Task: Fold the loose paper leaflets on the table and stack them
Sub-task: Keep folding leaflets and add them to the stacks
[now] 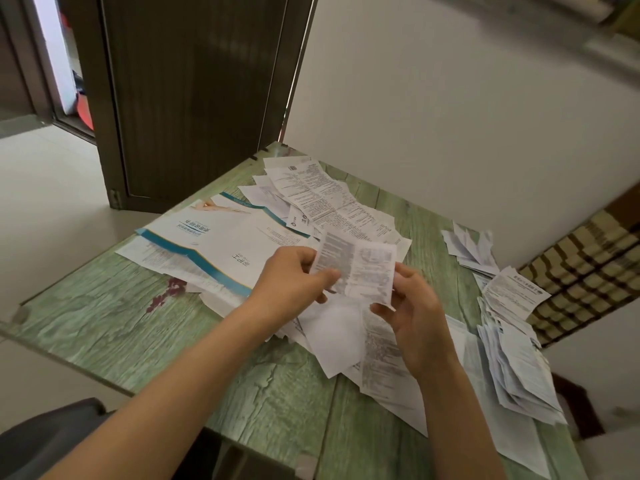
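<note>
Green wood-grain tabletop [114,327] w/ loose leaflets [322,199] beyond both hands; left hand [294,277] & right hand [412,317] pinch one printed leaflet [360,271], probably part-folded.

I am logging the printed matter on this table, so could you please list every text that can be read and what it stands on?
"使用说明书" (likely; upside down): on the large teal-edged brochure.
Second bold heading, same brochure: too blurred to read.
Held leaflet, pinched by left hand and right hand: print blurred.
Loose leaflets and folded stack: print too small.
</note>
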Action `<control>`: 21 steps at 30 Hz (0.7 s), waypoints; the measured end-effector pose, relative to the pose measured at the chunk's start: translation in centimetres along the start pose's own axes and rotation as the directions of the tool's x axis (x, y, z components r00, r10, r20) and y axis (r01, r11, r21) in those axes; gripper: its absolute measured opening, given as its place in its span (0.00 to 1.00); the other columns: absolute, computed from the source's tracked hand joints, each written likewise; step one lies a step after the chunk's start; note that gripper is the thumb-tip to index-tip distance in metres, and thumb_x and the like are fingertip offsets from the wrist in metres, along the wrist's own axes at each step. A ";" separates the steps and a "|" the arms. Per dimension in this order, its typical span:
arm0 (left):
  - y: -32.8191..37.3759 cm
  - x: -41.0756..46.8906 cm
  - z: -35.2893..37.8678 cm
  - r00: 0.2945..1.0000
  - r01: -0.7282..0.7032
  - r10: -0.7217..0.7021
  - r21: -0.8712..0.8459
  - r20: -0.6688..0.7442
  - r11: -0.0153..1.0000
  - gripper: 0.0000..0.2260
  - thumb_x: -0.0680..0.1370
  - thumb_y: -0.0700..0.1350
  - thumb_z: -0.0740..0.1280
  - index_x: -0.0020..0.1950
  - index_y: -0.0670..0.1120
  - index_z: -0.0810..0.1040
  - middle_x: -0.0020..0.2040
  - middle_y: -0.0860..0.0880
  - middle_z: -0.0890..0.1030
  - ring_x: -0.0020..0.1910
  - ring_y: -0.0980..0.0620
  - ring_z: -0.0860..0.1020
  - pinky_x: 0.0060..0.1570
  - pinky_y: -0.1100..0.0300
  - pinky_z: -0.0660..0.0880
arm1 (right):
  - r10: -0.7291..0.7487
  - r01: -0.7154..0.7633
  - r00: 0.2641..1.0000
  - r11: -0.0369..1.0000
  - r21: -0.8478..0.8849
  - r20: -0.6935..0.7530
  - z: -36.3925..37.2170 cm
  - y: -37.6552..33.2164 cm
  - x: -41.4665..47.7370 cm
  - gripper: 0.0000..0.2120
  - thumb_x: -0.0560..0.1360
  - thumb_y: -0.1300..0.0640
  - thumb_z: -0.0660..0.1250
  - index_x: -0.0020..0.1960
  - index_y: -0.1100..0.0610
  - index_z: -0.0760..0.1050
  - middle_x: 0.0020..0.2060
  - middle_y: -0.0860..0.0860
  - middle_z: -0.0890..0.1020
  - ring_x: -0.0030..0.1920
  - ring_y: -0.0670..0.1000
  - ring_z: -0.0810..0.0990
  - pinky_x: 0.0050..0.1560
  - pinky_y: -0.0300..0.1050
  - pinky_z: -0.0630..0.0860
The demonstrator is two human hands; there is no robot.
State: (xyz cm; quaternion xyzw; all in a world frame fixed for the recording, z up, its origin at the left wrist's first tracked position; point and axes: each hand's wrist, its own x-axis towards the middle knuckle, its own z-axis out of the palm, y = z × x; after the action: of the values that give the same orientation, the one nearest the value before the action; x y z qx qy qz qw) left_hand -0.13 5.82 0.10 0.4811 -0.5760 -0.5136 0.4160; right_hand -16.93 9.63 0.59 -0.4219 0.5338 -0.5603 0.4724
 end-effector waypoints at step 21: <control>1.4 -3.4 4.4 0.949 0.006 0.002 -0.024 0.315 1.000 0.04 0.75 0.37 0.67 0.44 0.45 0.80 0.36 0.50 0.83 0.31 0.60 0.78 0.33 0.70 0.74 | -0.214 -0.020 0.741 0.941 -0.339 -0.636 -15.0 -4.7 -6.0 0.05 0.74 0.65 0.68 0.48 0.59 0.79 0.40 0.54 0.81 0.38 0.51 0.77 0.38 0.43 0.77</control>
State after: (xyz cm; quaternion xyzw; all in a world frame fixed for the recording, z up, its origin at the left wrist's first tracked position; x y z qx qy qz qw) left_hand -3.95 9.97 1.00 0.3886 -0.6281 -0.5911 0.3242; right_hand -30.77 18.39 4.38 -0.2938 0.7281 -0.6021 0.1453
